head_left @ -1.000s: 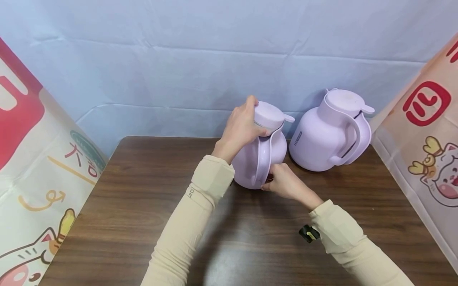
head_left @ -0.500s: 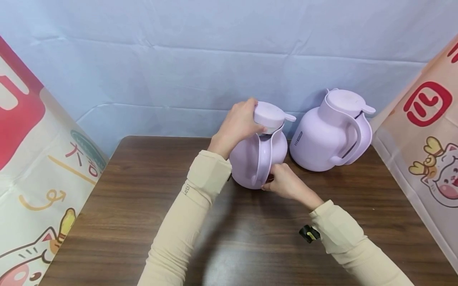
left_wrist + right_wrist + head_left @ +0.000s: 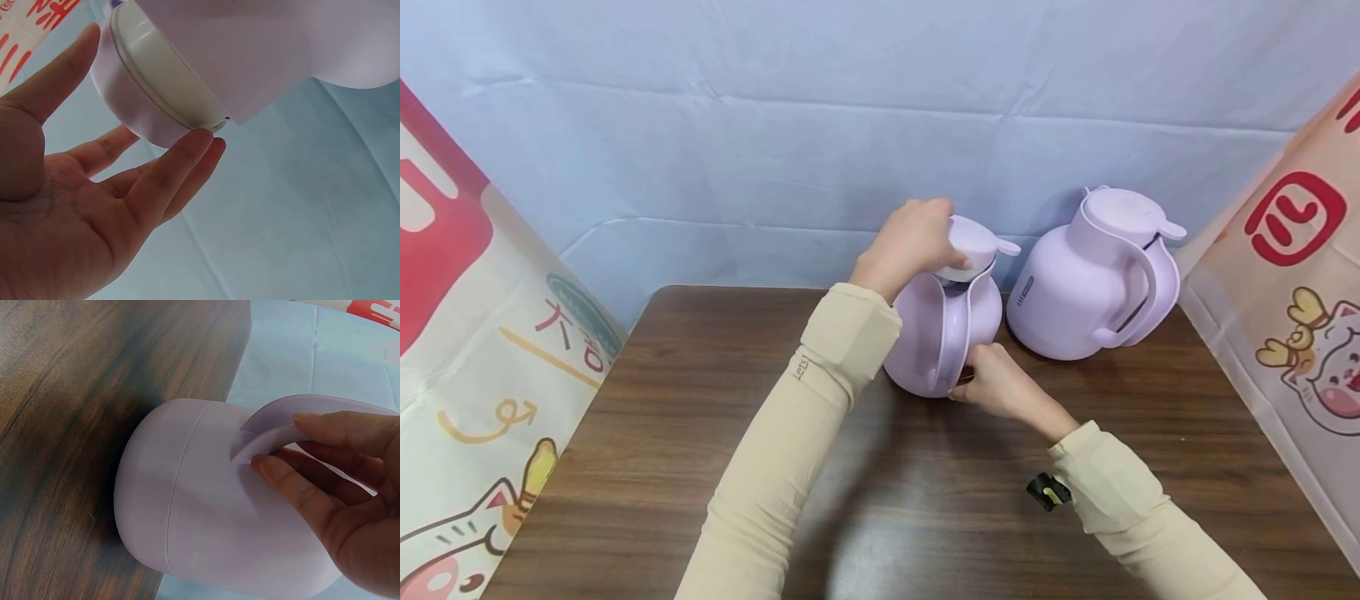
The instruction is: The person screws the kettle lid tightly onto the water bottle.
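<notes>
A lilac thermos jug (image 3: 910,350) stands on the wooden table. Its round lid (image 3: 973,246) sits raised in the neck, baring a white threaded-looking band below the rim in the left wrist view. My left hand (image 3: 910,246) holds this lid from the left, thumb on one side and fingertips (image 3: 197,147) round the other. Low on the jug, my right hand (image 3: 1000,382) pinches the bottom end of the handle (image 3: 953,337) between thumb and fingers, as the right wrist view shows. The jug's base (image 3: 144,494) rests on the table.
A second lilac thermos jug (image 3: 1067,292) with its lid on stands close to the right. Behind the table (image 3: 700,417) hangs a pale blue cloth (image 3: 775,150). Printed cloths (image 3: 482,333) flank both sides. A small black item (image 3: 1047,492) is at my right cuff.
My left hand first shifted slightly left, then moved right and further over the lid. The lid stands a little higher than a second ago. My right hand keeps its place on the handle.
</notes>
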A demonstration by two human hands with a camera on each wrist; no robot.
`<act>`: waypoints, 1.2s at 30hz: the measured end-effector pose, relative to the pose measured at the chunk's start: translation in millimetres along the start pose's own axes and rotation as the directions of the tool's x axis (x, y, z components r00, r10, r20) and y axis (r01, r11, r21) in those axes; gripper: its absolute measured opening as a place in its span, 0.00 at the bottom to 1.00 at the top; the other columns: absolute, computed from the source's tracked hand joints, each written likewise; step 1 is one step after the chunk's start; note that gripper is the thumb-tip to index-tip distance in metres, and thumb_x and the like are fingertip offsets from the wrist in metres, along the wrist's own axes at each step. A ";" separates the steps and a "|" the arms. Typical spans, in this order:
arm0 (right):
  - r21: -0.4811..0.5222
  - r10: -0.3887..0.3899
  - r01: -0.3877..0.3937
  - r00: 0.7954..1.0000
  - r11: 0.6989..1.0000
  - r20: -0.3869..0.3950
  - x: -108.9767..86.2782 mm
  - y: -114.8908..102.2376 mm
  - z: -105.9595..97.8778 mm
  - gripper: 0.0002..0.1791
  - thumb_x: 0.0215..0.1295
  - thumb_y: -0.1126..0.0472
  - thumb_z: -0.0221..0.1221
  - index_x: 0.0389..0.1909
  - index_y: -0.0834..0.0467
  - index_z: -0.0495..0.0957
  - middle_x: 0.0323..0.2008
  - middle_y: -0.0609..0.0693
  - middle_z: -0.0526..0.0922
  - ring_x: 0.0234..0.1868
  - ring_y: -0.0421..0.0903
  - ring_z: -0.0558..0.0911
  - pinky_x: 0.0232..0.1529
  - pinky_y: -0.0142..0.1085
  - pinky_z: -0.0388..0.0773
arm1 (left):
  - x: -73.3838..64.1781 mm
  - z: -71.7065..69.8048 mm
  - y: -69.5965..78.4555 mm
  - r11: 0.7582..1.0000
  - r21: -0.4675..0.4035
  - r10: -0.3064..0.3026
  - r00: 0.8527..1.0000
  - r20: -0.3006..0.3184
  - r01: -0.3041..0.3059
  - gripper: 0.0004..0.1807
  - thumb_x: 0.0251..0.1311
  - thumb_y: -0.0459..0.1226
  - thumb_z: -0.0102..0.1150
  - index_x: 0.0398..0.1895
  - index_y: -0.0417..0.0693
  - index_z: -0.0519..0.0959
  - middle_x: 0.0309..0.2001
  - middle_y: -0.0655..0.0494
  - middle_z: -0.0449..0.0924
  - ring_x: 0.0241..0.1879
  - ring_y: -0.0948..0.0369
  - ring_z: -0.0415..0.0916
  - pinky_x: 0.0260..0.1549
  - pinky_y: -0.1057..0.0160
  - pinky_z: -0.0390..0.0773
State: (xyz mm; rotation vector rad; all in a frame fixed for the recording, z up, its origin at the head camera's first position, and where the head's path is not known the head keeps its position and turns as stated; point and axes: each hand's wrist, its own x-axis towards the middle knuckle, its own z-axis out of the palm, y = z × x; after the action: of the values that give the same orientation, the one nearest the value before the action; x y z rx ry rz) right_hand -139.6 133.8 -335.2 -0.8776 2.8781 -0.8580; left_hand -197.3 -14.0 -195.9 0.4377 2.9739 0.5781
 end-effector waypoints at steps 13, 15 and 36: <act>0.000 0.015 -0.015 1.000 1.000 0.016 -0.4 -0.7 -0.8 0.09 0.37 0.68 0.68 0.22 0.62 0.79 0.20 0.48 0.80 0.25 0.44 0.77 0.29 0.38 0.74 | 8.5 -3.0 2.6 0.999 0.009 -0.035 0.998 0.060 0.035 0.33 0.46 0.48 0.68 0.57 0.50 0.71 0.49 0.57 0.73 0.45 0.61 0.68 0.42 0.66 0.67; 0.000 0.017 -0.017 1.000 1.000 0.015 -0.5 -0.7 -0.8 0.09 0.37 0.68 0.68 0.23 0.62 0.79 0.21 0.48 0.80 0.25 0.44 0.78 0.29 0.38 0.74 | 8.2 -2.8 2.5 0.999 -0.004 -0.041 0.998 0.053 0.041 0.35 0.45 0.48 0.69 0.59 0.51 0.71 0.51 0.57 0.73 0.45 0.61 0.67 0.42 0.66 0.67; -0.003 0.008 -0.008 1.000 1.000 0.010 0.1 -0.8 -1.5 0.10 0.36 0.68 0.69 0.24 0.61 0.79 0.22 0.48 0.80 0.27 0.45 0.78 0.30 0.39 0.74 | 9.5 -8.7 5.3 0.998 -0.008 -0.058 0.994 0.089 0.059 0.27 0.45 0.49 0.69 0.47 0.46 0.74 0.41 0.57 0.74 0.41 0.61 0.69 0.38 0.66 0.68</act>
State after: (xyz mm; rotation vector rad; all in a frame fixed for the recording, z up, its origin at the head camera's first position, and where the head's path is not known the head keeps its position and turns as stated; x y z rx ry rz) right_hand -139.5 133.9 -333.5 -0.8679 2.8726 -0.8462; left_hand -206.1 -9.6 -186.0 0.3639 2.8872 0.5529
